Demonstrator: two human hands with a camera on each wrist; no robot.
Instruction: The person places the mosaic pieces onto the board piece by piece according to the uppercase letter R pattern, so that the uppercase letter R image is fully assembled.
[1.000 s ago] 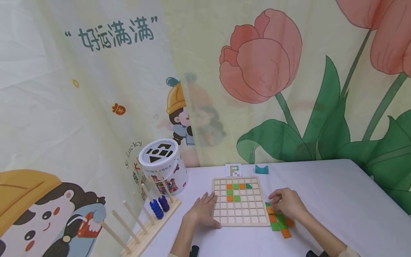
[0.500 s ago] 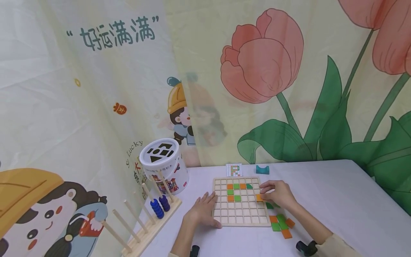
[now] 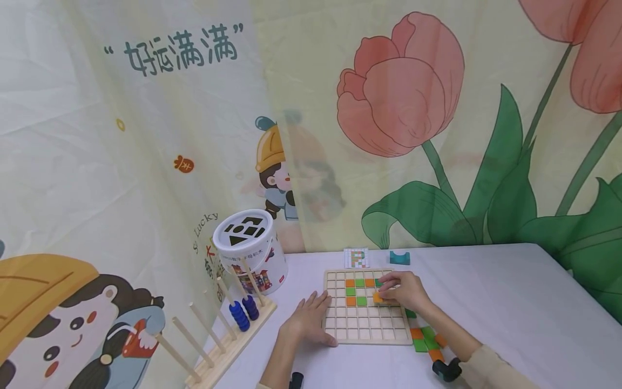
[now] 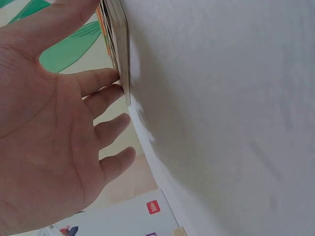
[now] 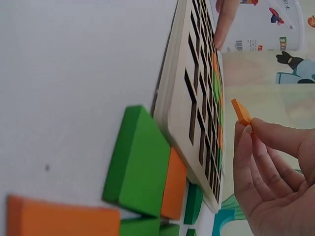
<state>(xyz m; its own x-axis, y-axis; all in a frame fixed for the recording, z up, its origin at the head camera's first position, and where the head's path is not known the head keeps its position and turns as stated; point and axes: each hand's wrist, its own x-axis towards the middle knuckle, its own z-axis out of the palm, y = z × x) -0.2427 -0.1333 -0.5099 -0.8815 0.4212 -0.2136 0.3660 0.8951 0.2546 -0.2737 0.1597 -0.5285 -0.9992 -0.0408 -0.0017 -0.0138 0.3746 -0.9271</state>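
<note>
A square wooden grid board [image 3: 366,324] lies on the white table, with several orange and green tiles set in its upper cells. My left hand [image 3: 308,320] rests at the board's left edge, fingers extended; in the left wrist view fingertips touch its side. Over the board's right half, my right hand [image 3: 407,292] pinches an orange tile [image 5: 241,112] between thumb and fingers. The right wrist view has that tile held tilted, apart from the board. Beside the board's right edge lie loose tiles, among them a green tile [image 5: 140,162] and an orange tile [image 5: 174,184].
Behind the board are a small pattern card [image 3: 357,257] and a teal arched block [image 3: 400,258]. On the left stand a wooden peg rack [image 3: 233,340] with blue beads and a white shape-sorter bucket [image 3: 248,246]. A printed curtain [image 3: 301,135] hangs behind the table.
My right hand has moved from the loose tiles leftward over the board, bringing the orange tile along. The left hand has stayed at the board's edge.
</note>
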